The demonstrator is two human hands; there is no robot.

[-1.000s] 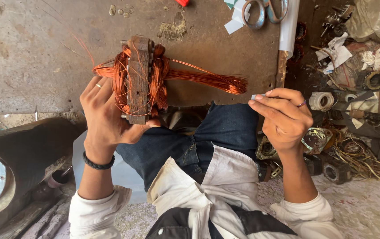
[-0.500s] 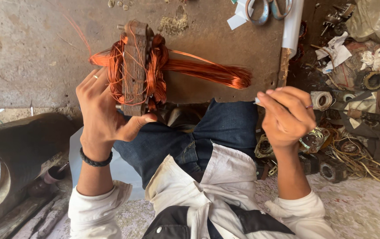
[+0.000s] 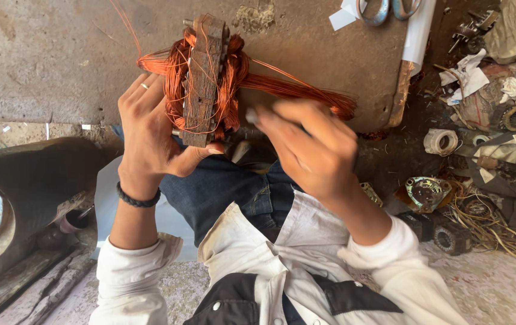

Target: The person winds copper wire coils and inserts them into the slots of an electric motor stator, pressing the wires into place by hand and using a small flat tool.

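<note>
My left hand (image 3: pixel 150 135) grips a rusty motor stator core (image 3: pixel 202 78) wound with orange copper wire, holding it upright over my lap. A loose bundle of copper wire (image 3: pixel 303 90) trails from the core to the right. My right hand (image 3: pixel 309 150) is blurred beside the core's right side, fingers pinched on a small pale piece (image 3: pixel 251 114) that I cannot identify. A ring sits on my left hand and a black band (image 3: pixel 139 198) on that wrist.
A worn board (image 3: pixel 330 48) lies ahead with scissors (image 3: pixel 384 9) and white paper on it. Motor parts, wire scraps and rags (image 3: pixel 480 192) pile up at the right. A large dark pipe (image 3: pixel 11 192) lies at the left.
My right hand has swung left from beside my knee up to the core. My left hand has kept its hold and lifted the core slightly.
</note>
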